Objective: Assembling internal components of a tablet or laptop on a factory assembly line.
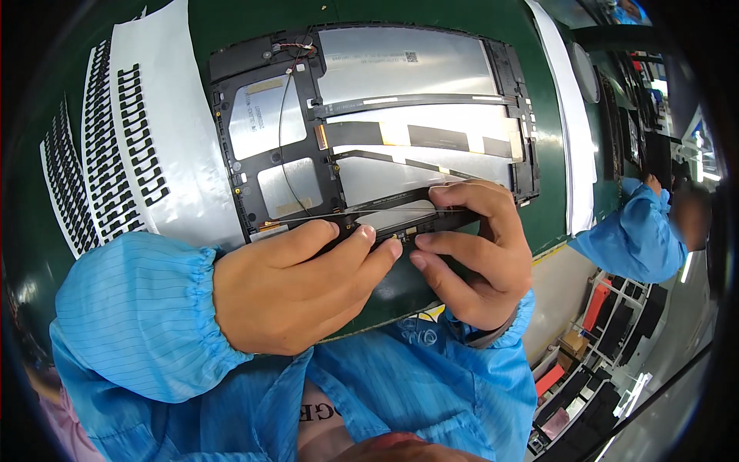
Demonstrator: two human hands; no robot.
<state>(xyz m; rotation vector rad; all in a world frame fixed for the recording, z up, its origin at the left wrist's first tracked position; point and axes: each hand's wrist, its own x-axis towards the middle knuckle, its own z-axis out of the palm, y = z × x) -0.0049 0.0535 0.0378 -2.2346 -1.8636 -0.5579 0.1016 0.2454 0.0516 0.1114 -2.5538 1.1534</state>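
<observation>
An opened electronic device (327,173), with a black frame, silver plates and black ribbon cables, lies on the green bench. Along its near edge runs a thin grey cable (392,210), pulled nearly straight. My left hand (289,289) reaches over that edge, its fingers stretched out and their tips resting on the frame beside the cable. On the right, my right hand (489,258) is curled at the near right corner. Its fingers bend around the cable's right end, and the exact grip is partly hidden. A second thin dark cable (283,131) loops across the left plates.
White sheets (177,146) carrying rows of small black parts (142,135) lie left of the device. A long white strip (566,115) borders the bench on the right. Beyond it a co-worker in a blue smock (635,239) is seated, near a rack with red and black bins (596,304).
</observation>
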